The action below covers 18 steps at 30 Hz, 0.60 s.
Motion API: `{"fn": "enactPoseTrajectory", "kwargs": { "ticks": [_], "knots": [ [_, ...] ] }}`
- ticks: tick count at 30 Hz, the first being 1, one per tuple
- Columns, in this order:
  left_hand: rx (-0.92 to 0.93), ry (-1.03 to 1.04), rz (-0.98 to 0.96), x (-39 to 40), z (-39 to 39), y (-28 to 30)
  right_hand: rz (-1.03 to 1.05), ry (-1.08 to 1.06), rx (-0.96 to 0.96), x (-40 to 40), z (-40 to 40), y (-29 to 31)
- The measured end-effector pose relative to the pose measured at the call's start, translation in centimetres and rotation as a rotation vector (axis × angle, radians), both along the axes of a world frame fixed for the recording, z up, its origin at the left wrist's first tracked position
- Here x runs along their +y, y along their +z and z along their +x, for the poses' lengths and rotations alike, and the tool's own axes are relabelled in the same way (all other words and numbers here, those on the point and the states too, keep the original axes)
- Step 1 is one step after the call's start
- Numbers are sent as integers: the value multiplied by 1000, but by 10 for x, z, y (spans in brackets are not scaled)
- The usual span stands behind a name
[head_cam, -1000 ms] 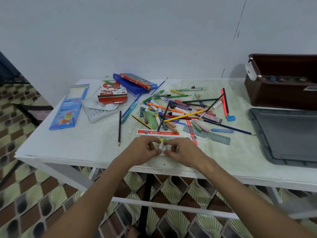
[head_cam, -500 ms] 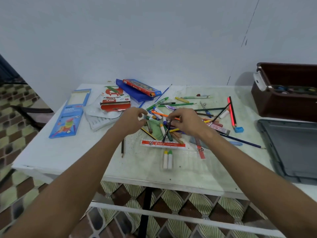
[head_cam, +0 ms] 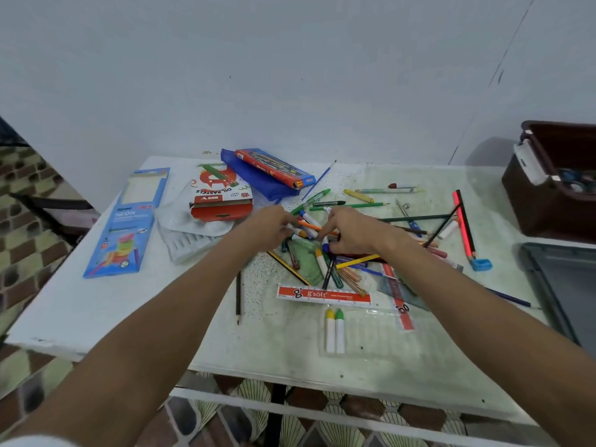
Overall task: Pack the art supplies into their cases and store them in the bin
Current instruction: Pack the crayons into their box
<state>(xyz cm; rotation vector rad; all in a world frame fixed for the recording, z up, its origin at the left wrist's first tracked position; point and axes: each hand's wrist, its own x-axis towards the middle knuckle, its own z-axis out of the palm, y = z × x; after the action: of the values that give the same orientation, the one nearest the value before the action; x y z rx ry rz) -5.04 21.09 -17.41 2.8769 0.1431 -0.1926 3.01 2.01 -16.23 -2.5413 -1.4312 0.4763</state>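
Two white crayons (head_cam: 334,332), one capped yellow and one green, are seen laid side by side in a clear plastic tray (head_cam: 371,337) at the near edge of the table (head_cam: 96,311), just short of a red "g'soft" ruler (head_cam: 324,295). Beyond the ruler, both hands are reached into the heap of markers and pencils (head_cam: 325,250) at mid-table. The left hand (head_cam: 269,225) is shown with fingers curled down among the white-barrelled markers; whether one is actually gripped cannot be told. The right hand (head_cam: 353,233) is likewise curled over the pile, with a blue-capped marker (head_cam: 325,245) at its fingertips, the hold itself being hidden.

The pieces are judged light, stiff and smooth, likely to roll or slip, and best pinched at mid-barrel a few at a time; the crayons may snap if squeezed.

Left of the heap, a white ridged tray (head_cam: 183,246), an oil pastels box (head_cam: 222,201) and a blue neon pencil case (head_cam: 127,227) are laid out. Behind them a red box (head_cam: 274,167) is propped on a blue pouch (head_cam: 254,182). At the right edge a grey lid (head_cam: 561,285) is set flat, and behind it the brown bin (head_cam: 548,188), already holding some items.

The tabletop is pale, speckled and scuffed, set against a plain white wall over patterned floor tiles.
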Motion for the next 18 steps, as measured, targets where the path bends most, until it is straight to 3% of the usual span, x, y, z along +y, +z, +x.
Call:
{"fn": "enactPoseTrajectory", "kwargs": {
  "ticks": [8, 18],
  "knots": [
    [57, -2, -29, 3, 3, 0, -8, 19, 18, 6, 7, -1],
    [-82, 66, -150, -1, -8, 3, 291, 2, 19, -3, 4, -15]
  ]
}}
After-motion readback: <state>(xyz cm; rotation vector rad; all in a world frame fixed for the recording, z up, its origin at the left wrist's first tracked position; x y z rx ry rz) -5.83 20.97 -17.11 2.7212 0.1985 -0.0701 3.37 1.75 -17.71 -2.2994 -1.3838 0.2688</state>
